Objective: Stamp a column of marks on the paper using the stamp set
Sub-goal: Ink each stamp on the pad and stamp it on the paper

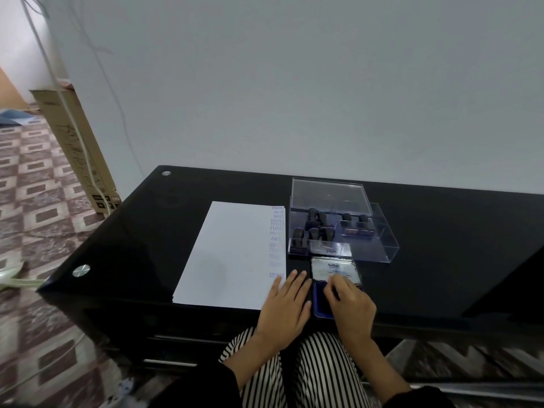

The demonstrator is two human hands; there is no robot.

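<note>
- We judge little remains: the marks [276, 240] nearly fill the right edge of the paper [229, 254].
- Our left hand [287, 307] lies flat on the paper; our right hand [350, 304] curls over the ink pad [319, 301], grip unclear.

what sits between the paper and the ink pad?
Head view: the left hand lies flat there on the black table, partly overlapping the paper; the ink pad is just right of it.

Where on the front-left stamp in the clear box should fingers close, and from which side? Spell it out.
Grip the front-left stamp by its black knob handle, coming straight down from above. It stands upright, handle up, in the open clear box; the box wall and neighbouring stamps crowd its sides, so only the top is free.
</note>
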